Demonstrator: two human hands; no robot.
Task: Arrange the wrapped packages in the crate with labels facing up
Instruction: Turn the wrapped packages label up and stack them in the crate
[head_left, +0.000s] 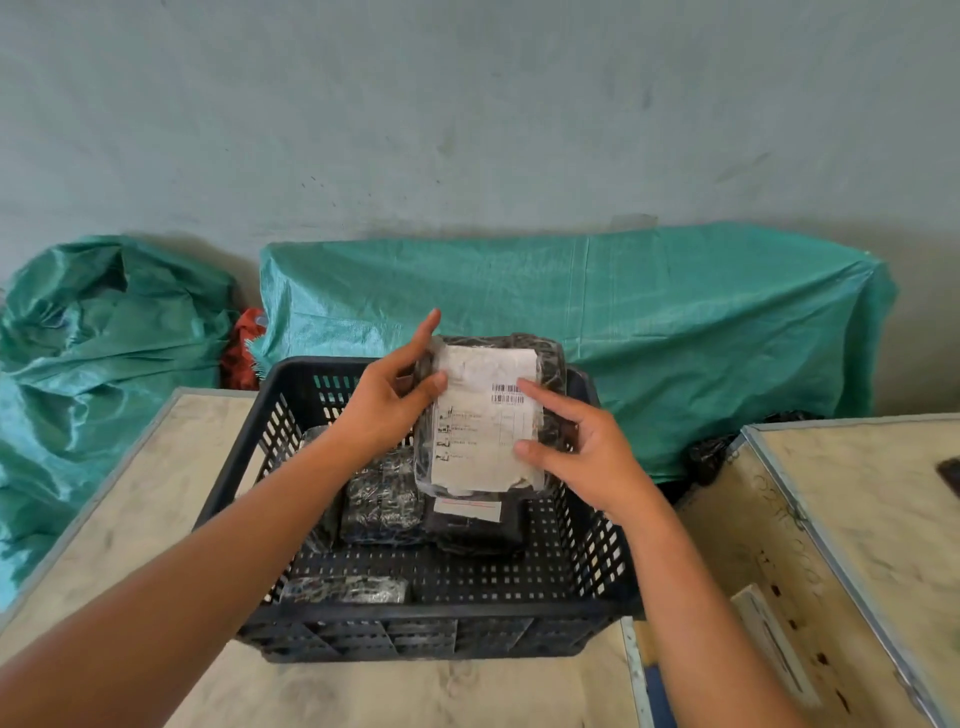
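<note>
My left hand (387, 400) and right hand (582, 447) hold a wrapped package (488, 415) above the far half of the black plastic crate (415, 631), its white shipping label (485, 431) facing up. The left thumb and fingers pinch the package's left edge; the right thumb and forefinger press on the label's right margin. The clear film looks slick and the dark contents soft, so I judge it light and pliable, best gripped at opposite long edges rather than on the label. Below it, three more packages lie on the crate floor: two mid-floor, one (345, 590) at the near-left corner.
</note>
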